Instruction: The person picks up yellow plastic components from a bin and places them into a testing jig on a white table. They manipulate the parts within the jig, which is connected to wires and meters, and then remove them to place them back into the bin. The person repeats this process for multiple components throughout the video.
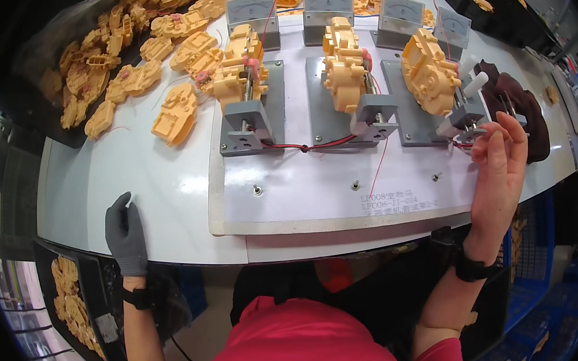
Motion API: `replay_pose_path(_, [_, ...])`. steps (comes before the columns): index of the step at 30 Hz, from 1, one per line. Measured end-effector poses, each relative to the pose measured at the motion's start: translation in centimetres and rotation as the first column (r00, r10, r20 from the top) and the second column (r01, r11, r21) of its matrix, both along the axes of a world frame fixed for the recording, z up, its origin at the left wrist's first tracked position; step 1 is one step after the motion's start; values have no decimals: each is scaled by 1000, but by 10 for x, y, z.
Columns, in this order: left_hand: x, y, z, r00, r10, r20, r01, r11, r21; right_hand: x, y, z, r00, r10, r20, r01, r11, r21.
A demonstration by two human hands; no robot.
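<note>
Right hand [499, 169] fingers pinching at grey clamp [467, 120], risking snagged red wires [459, 144]; gloved left hand [126, 231] flat, released, on bench [163, 189].

A white worktable [163, 189] stands above blue crates [533, 322] at right.

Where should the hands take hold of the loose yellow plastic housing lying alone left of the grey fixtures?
Probably across the long sides of the loose yellow housing, from above. It lies flat on the white table, apart from the pile, with open space around it.
</note>
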State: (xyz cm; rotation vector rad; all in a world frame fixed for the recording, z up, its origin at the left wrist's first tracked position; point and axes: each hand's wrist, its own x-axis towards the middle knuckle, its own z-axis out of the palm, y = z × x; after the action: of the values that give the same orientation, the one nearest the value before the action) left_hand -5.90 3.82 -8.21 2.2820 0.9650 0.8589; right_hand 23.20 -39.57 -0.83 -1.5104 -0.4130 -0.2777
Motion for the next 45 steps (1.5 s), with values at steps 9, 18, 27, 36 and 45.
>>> replay_pose_path(9, [0, 0, 1, 1000, -2, 3, 2, 1000, -3, -2, -1, 0, 998, 66, -8, -67, 994, -85])
replay_pose_path(18, [1, -2, 1, 999, -16, 36, 16, 1000, -10, -1, -1, -4, 993, 101, 55, -95, 990, -102])
replay_pose_path(27, [-1, 1, -1, 998, -24, 65, 25, 1000, -14, -3, -2, -3, 987, 156, 36, -150, 979, -138])
replay_pose_path(36, [0, 0, 0, 998, -26, 57, 26, 1000, 3, -6, 0, -2, 986, 161, 35, -156, 980, -123])
replay_pose_path(45, [-2, 2, -2, 998, 26, 52, -29, 998, 56, -8, 6, 2, 983, 172, 58, -162, 975, -152])
